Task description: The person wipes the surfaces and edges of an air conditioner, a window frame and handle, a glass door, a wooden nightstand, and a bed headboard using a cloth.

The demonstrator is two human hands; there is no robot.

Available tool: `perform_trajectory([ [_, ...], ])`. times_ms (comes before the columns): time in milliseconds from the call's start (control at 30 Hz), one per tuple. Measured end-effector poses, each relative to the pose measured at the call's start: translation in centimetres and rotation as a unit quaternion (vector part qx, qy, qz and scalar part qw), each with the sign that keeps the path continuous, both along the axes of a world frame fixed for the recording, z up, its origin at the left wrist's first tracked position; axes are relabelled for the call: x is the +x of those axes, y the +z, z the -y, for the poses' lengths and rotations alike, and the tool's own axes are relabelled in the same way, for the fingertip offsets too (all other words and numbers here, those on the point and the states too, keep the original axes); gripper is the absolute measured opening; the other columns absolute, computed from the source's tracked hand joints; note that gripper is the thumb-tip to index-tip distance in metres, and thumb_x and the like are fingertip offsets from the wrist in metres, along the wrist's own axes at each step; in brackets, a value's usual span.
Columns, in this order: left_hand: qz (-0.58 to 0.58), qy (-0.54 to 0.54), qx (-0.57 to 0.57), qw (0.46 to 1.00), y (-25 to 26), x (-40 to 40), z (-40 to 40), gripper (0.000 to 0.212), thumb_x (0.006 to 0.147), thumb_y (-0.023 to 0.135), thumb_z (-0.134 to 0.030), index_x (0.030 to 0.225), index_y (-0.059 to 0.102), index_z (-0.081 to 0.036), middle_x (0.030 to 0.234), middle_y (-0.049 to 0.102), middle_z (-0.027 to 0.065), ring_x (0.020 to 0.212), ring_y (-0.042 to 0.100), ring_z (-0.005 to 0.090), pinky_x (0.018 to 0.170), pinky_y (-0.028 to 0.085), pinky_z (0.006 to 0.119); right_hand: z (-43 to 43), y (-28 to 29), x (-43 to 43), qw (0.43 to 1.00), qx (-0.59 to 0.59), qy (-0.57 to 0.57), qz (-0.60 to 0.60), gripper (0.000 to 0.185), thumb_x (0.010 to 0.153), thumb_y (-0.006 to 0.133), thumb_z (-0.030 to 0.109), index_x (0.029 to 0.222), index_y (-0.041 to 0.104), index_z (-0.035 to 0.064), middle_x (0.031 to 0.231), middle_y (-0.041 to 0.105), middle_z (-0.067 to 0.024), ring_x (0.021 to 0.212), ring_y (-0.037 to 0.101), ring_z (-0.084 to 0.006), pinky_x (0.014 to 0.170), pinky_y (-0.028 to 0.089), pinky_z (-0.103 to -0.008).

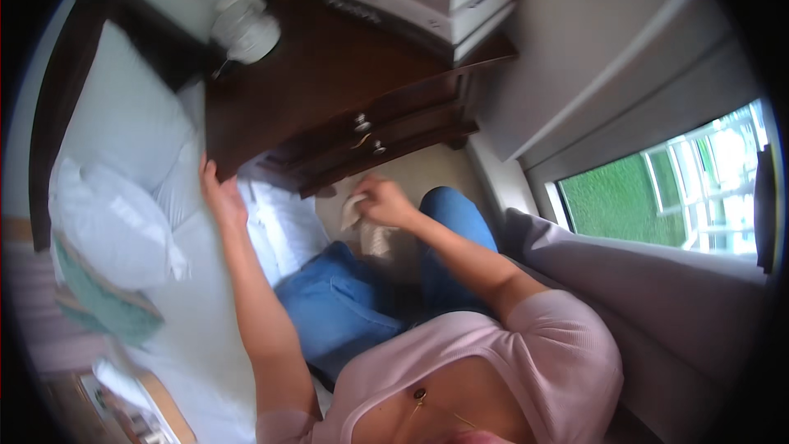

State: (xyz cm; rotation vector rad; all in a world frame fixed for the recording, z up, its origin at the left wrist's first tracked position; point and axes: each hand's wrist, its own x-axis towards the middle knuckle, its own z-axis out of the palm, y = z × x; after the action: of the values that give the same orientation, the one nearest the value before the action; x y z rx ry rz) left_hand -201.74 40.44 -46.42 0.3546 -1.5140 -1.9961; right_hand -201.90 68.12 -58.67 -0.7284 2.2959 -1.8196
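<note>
My right hand (383, 200) is closed around a cream cloth (352, 211), which hangs from its fingers in front of a dark wooden nightstand (296, 92). Two drawers with metal knobs (362, 122) face me, above and beyond that hand. At the nightstand's near left corner is my left hand (223, 194), its fingers apart and nothing seen in it. It lies against the side of the bed, beside white bedding (280, 228); whether it presses on the corner is hard to tell.
A stack of thick books (425, 0) and a white lidded jar (246, 28) stand on the nightstand. White pillows (123, 117) and a green cushion (102, 302) lie on the bed at left. To the right are a mauve upholstered seat (616, 277) and a window (666, 185).
</note>
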Motion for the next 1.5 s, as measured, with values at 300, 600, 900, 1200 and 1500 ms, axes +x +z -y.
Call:
perform_trajectory([
  [300, 0.042, 0.033, -0.010, 0.999, 1.1, -0.7, -3.2, 0.045, 0.091, 0.037, -0.018, 0.132, 0.039, 0.000, 0.129, 0.047, 0.0129, 0.118, 0.045, 0.0236, 0.101, 0.033, 0.037, -13.2, 7.2, -11.0, 0.866, -0.133, -0.456, -0.155, 0.041, 0.089, 0.046, 0.012, 0.126, 0.036, -0.0046, 0.111, 0.051, -0.0231, 0.107, 0.049, -0.0368, 0.095, 0.035, -0.0381],
  [600, -0.003, 0.056, 0.004, 0.998, 0.3, -0.2, -0.6, 0.043, 0.091, 0.042, -0.019, 0.130, 0.041, -0.001, 0.127, 0.048, 0.0124, 0.116, 0.048, 0.0227, 0.099, 0.037, 0.036, -13.9, -4.8, -4.8, 0.928, 0.002, -0.367, -0.066, 0.023, 0.087, 0.048, 0.011, 0.107, 0.050, 0.0003, 0.096, 0.056, -0.0248, 0.088, 0.054, -0.0442, 0.077, 0.043, -0.0446],
  [900, -0.028, 0.091, 0.059, 0.994, -0.1, -2.2, -3.2, 0.039, 0.092, 0.042, -0.018, 0.126, 0.046, 0.001, 0.122, 0.052, 0.0134, 0.114, 0.049, 0.0220, 0.098, 0.038, 0.033, -4.2, 17.8, -5.3, 0.865, 0.169, -0.198, -0.429, 0.039, 0.070, 0.059, -0.001, 0.110, 0.055, -0.0022, 0.123, 0.044, -0.0243, 0.116, 0.042, -0.0394, 0.094, 0.038, -0.0447],
  [1200, 0.011, 0.157, 0.051, 0.986, 0.0, -1.6, -4.5, 0.042, 0.090, 0.043, -0.017, 0.126, 0.047, 0.003, 0.124, 0.051, 0.0130, 0.116, 0.047, 0.0199, 0.099, 0.034, 0.030, 1.0, 18.7, -5.9, 0.884, 0.260, -0.055, -0.385, 0.044, 0.071, 0.062, 0.007, 0.114, 0.053, 0.0011, 0.119, 0.050, -0.0246, 0.112, 0.050, -0.0360, 0.098, 0.039, -0.0448],
  [1500, 0.156, 0.027, 0.014, 0.987, 3.9, 0.4, -3.2, 0.056, 0.094, 0.046, -0.038, 0.132, 0.039, 0.003, 0.135, 0.043, 0.0135, 0.123, 0.040, 0.0208, 0.102, 0.031, 0.030, 3.0, 22.4, -0.1, 0.970, 0.167, 0.173, 0.029, 0.034, 0.078, 0.055, 0.004, 0.111, 0.055, 0.0089, 0.099, 0.062, -0.0203, 0.089, 0.061, -0.0378, 0.079, 0.049, -0.0417],
])
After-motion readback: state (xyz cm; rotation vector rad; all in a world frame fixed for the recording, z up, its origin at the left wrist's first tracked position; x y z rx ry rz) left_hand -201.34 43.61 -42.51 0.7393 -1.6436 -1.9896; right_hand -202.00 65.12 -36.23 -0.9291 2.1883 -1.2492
